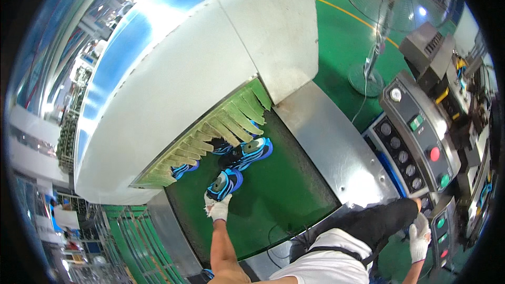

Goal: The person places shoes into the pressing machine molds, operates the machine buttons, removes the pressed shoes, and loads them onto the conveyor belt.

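My left hand [217,208], in a white glove, is closed on the near end of a blue and black sneaker [226,181]. That sneaker is over the green belt [273,194], with its grey-green inside facing up. Just beyond it lies another sneaker [252,150] of the same colours. Further blue and black shoes [185,168] sit partly hidden under the green strip curtain [221,126] at the machine's opening. Far to the right, my right hand [420,236], also gloved, hangs beside my dark-clad leg with its fingers stretched out, holding nothing visible.
A large white machine housing [210,63] rises over the belt. Bare metal plates [336,152] flank it. To the right stand control panels [421,126] with a red button, green buttons and dials. A standing fan [366,80] is behind them; metal racks [142,242] are at lower left.
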The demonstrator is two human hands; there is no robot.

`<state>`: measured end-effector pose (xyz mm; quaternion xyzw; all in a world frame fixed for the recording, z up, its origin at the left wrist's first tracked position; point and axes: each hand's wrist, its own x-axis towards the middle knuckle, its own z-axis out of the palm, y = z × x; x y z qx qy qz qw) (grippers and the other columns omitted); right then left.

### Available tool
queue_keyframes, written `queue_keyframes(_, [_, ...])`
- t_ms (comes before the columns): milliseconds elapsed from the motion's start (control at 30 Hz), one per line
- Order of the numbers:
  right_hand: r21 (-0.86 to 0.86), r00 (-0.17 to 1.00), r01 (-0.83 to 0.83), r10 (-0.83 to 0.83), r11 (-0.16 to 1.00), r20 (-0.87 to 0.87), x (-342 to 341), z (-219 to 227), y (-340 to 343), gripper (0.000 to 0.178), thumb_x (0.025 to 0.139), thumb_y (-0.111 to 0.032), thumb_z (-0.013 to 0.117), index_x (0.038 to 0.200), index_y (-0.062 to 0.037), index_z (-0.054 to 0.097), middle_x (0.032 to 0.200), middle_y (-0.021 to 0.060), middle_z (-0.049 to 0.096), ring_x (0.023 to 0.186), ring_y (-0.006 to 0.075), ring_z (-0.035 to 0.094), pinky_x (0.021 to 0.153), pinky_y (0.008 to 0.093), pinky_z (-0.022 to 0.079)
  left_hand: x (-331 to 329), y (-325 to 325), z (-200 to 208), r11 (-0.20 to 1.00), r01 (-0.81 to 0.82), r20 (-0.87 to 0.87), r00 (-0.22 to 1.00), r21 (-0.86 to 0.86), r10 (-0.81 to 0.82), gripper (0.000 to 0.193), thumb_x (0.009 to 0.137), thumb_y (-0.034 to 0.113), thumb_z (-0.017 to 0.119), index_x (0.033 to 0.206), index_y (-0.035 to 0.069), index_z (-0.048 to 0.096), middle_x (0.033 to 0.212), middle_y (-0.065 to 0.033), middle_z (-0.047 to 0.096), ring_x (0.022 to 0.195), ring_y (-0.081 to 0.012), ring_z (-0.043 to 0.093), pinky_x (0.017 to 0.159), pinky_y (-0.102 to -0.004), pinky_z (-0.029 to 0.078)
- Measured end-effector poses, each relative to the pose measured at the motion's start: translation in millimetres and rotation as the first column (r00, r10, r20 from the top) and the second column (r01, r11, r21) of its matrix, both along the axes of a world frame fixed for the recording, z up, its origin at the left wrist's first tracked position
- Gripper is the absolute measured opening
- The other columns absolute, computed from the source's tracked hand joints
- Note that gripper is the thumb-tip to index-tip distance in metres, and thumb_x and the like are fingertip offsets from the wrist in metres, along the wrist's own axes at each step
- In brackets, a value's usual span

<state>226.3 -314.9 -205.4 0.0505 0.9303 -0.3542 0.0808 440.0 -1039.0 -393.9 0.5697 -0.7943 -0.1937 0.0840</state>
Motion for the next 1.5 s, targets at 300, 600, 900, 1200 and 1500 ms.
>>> queue_keyframes(300, [-0.295,0.982,-0.19,0.181,0.937,-0.056,-22.9,58.6,-86.0,0.062,0.086,-0.005,0.072,0.144,0.0047,0.052,0.135,0.023,0.063,0.117,0.0327,0.069,0.095,0.0401,0.059,-74.9,100.7,108.7,0.906,0.399,-0.277,0.895,0.143,-0.35,0.079,0.065,0.023,0.099,0.124,-0.004,0.055,0.117,-0.0168,0.07,0.105,-0.0258,0.07,0.093,-0.0406,0.057])
queue_keyframes(600, [0.254,0.823,-0.365,0.438,0.896,-0.362,-87.4,58.2,-91.6,0.059,0.089,-0.035,0.073,0.133,0.0021,0.059,0.128,0.0223,0.066,0.125,0.0392,0.061,0.107,0.0416,0.049,-364.7,421.1,283.1,-0.508,0.75,-0.209,-0.627,-0.425,-0.751,0.048,0.068,0.031,0.092,0.1,0.005,0.067,0.096,-0.0155,0.069,0.091,-0.0385,0.067,0.079,-0.0474,0.054])
queue_keyframes(900, [-0.402,0.847,0.448,-0.523,0.799,-0.096,66.3,94.3,145.5,0.076,0.077,-0.05,0.084,0.138,-0.0087,0.063,0.125,0.0148,0.071,0.108,0.0241,0.069,0.099,0.0336,0.052,-399.3,743.3,414.8,-0.747,0.187,-0.096,-0.982,-0.637,-0.165,0.051,0.078,0.008,0.085,0.124,-0.001,0.066,0.123,-0.0208,0.068,0.107,-0.0406,0.066,0.095,-0.0477,0.053])
queue_keyframes(1200, [-0.898,0.113,0.334,-0.934,-0.285,0.338,169.0,-0.1,166.3,0.088,0.077,-0.026,0.085,0.15,0.0056,0.046,0.141,0.0094,0.058,0.126,0.0183,0.056,0.113,0.0366,0.044,-514.1,1080.6,348.7,-0.661,0.647,-0.279,-0.761,-0.38,-0.585,0.064,0.094,0.025,0.072,0.148,0.001,0.048,0.145,-0.0227,0.057,0.134,-0.0361,0.056,0.114,-0.0428,0.044])
queue_keyframes(1500, [-0.614,0.112,0.79,-0.983,0.001,0.143,214.0,-78.7,188.9,0.019,0.073,-0.013,0.078,0.089,-0.0059,0.072,0.083,0.0007,0.067,0.074,0.0146,0.063,0.073,0.0303,0.051,-553.0,1275.9,275.9,-0.413,0.895,-0.566,-0.432,-0.171,-0.703,0.026,0.102,0.017,0.06,0.125,0.016,0.07,0.096,-0.0061,0.072,0.068,-0.013,0.063,0.06,-0.0294,0.051])
